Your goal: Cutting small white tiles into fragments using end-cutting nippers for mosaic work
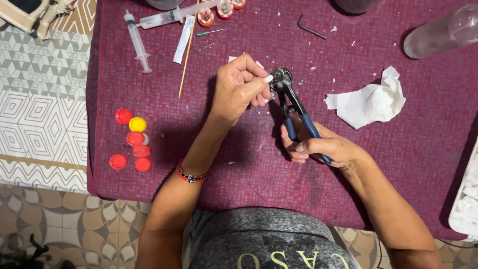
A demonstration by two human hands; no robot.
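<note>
My right hand (323, 148) grips the blue handles of a pair of nippers (293, 107), whose dark wheeled jaws point away from me. My left hand (241, 87) pinches a small white piece (268, 78) and holds it right at the jaws. Both hands hover over a maroon cloth (249, 164) on the table. A red bead bracelet sits on my left wrist.
Red and yellow bottle caps (133, 140) lie at the cloth's left. Two syringes (137, 42), a thin wooden stick (186, 55) and a hex key (310, 27) lie farther back. A crumpled white tissue (369, 99) rests to the right, a clear bottle (443, 32) beyond it.
</note>
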